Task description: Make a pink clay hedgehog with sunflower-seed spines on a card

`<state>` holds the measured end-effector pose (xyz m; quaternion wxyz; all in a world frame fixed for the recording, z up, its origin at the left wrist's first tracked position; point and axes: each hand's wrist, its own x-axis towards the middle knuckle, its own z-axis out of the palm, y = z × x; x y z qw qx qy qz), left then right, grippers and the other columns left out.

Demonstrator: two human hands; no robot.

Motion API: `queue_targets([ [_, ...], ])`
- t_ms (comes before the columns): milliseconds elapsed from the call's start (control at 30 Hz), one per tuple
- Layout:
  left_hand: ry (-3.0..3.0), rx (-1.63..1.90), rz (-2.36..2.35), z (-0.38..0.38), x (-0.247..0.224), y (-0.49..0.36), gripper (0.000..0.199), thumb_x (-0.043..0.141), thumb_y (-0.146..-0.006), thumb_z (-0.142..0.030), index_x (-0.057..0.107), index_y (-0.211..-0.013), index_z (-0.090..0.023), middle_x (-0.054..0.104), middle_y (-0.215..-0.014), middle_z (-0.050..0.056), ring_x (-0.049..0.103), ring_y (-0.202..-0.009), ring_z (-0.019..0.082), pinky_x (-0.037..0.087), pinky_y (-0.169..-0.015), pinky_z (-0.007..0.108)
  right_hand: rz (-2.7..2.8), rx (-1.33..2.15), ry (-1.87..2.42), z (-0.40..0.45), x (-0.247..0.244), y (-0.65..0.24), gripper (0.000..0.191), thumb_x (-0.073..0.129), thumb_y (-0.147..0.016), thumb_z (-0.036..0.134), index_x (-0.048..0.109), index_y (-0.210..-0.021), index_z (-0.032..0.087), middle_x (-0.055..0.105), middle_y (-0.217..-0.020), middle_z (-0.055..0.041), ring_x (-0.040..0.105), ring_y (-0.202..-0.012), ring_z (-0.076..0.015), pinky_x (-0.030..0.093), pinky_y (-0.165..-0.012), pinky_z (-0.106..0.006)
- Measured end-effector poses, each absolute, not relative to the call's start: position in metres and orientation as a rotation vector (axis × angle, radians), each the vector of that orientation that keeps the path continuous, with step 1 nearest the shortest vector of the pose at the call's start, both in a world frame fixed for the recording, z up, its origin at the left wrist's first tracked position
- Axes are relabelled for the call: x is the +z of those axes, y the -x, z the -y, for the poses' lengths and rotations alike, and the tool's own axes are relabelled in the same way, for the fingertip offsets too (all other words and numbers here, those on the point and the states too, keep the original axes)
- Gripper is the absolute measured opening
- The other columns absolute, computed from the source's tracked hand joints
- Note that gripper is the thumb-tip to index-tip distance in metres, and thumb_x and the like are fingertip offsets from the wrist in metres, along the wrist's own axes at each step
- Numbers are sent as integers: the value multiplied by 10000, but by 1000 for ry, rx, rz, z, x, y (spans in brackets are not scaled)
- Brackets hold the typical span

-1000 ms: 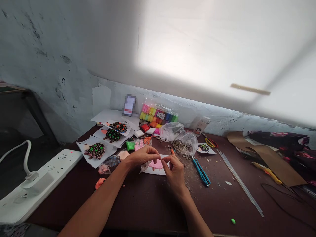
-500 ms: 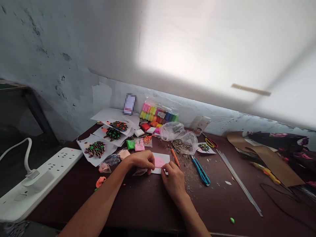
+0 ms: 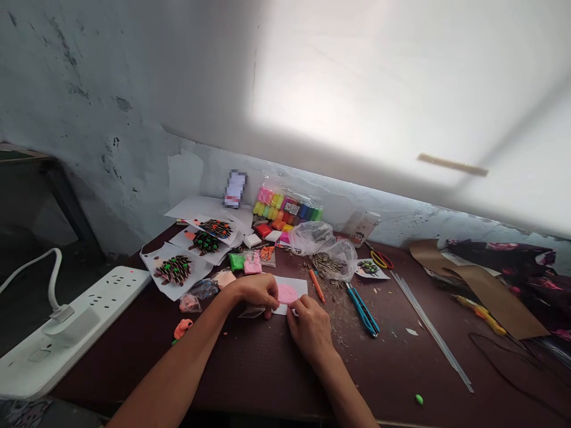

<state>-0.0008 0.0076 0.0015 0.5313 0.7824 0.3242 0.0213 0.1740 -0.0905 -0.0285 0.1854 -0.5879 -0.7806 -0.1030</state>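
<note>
Pink clay on a white card, between two bent hands

The pink clay [image 3: 288, 293] is a flat, rounded patch of light pink colour, and its surface looks a little uneven. It lies on the card [image 3: 301, 287], which is white and rests flat on the desk [image 3: 267, 380]; a white margin shows at the far side and at the right of the clay.

The clay is between the two hands. The left hand [image 3: 259, 292] is at its left side and covers part of the card. The right hand [image 3: 311, 327] is on the near right side, with its fingertips at the near edge of the clay. The fingers of both hands are bent inward, with the thumbs close to them. I cannot tell if either hand grips something small, because the fingers hide it.

The visible part of the clay looks slightly wider from left to right than from near to far. Its left end is not fully seen, so the long axis is not certain, and the round outline shows no clear pointing end. The card has its right edge going away from the person.

A clear bag [image 3: 252, 312] lies just below the left hand. The orange stick [image 3: 317, 286] is to the right of the card, slanting, and the blue tool [image 3: 363, 311] lies farther right.
</note>
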Motion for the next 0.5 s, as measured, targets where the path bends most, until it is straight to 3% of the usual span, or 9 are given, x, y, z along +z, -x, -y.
queue_targets([
  [500,-1852,100,-790,-10,-3,2,193,608,-652,-312,681,-613,-138,627,-512,13,441,-463,88,273,-436,192,2132,-234,1725,90,-30,-176,101,577,-850,204,615,-756,212,619,-740,-14,576,-655,-139,326,-585,-251],
])
